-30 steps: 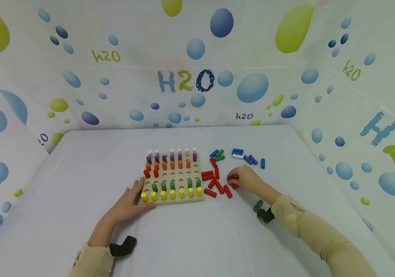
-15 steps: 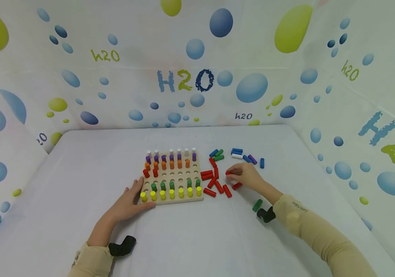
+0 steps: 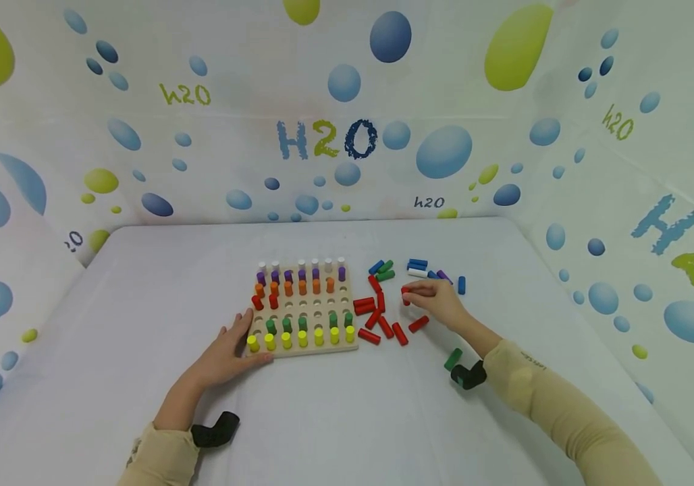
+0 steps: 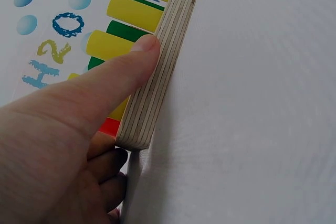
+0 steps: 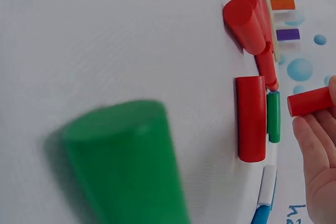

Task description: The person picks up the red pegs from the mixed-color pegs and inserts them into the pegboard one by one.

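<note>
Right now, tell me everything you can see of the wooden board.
The pale, rectangular board looks like plywood, its edge layered. It lies flat on the white table, with rows of round holes. Pegs stand in it, far to near: white, purple, orange, red, green, yellow; many holes are bare. The left hand touches its near-left corner, thumb at the near edge.

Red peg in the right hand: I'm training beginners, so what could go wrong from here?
The red peg might slip, since the right hand only pinches it. Passing low, that hand could roll the loose red pegs between it and the pegboard. The pegboard might shift if the left hand, resting at its corner, pushes it.
</note>
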A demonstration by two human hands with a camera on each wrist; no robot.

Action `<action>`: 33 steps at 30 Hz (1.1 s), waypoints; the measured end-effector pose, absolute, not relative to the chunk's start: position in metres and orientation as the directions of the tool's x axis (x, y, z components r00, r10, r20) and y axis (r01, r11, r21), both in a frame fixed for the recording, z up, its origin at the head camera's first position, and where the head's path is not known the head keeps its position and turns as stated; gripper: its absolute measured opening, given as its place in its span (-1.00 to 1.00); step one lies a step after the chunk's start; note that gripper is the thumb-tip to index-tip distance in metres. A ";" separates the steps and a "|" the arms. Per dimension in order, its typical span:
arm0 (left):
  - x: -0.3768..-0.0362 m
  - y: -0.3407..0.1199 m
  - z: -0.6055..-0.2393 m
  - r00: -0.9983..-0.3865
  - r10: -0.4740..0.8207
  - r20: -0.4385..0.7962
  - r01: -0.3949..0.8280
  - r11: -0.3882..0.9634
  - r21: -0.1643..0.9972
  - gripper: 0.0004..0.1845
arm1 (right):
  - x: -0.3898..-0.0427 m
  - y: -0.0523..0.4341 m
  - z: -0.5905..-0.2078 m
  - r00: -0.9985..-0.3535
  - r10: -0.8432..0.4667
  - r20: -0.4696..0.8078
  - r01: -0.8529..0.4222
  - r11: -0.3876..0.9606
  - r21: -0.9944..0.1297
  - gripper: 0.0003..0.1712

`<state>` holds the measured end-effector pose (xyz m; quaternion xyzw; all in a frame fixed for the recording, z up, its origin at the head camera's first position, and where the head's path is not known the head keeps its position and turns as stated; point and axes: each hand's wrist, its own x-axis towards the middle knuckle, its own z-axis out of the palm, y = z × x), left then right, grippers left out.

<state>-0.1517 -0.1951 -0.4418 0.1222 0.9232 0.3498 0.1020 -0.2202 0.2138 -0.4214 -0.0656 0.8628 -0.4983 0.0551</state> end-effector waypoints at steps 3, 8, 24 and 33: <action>-0.152 -0.195 -0.442 -0.950 0.296 -0.097 0.156 0.723 0.673 0.12 | -0.220 0.213 -0.419 -0.986 -0.162 -0.042 -0.035 0.443 -0.896 -0.64; -0.152 -0.195 -0.444 -0.950 0.294 -0.101 0.152 0.722 0.675 0.12 | -0.220 0.212 -0.415 -0.987 -0.156 -0.046 -0.020 0.396 -0.918 -0.62; -0.150 -0.195 -0.441 -0.950 0.293 -0.107 0.148 0.726 0.672 0.11 | -0.222 0.202 -0.408 -0.988 -0.149 -0.042 -0.018 0.379 -0.925 -0.63; -0.150 -0.195 -0.444 -0.952 0.287 -0.106 0.145 0.729 0.669 0.11 | -0.225 0.190 -0.405 -0.986 -0.163 -0.038 -0.025 0.363 -0.931 -0.63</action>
